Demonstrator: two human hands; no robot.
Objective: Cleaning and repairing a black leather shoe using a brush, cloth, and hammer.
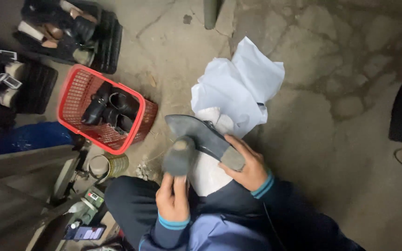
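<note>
— Where's the shoe (196,132) just now?

— Sole up, over the person's lap, above a white cloth or paper (238,86) that spreads onto the concrete floor (331,56). The right hand (247,165) has its grip clenched round the heel end, thumb and fingers on either side. The left hand (173,200) is closed on a dark, fuzzy brush or pad (178,155) pressed to the sole near the middle.

— How would it handle, do you reckon?

— I'd judge it light but stiff: a pointed dark shoe with a hard, flat sole that won't bend much. The sole looks smooth, so it could slip; the heel block is the firm place to hold, as the right hand does.

— And around them?

— To the left, a red plastic basket (77,93) with dark shoes (110,109) inside. Nearer the knee stands a round tin (108,165), and a phone (85,232) lies low at the left. Further back, black trays (103,42) carry more footwear. Dark trouser legs (131,200) fill the bottom of the view.
</note>
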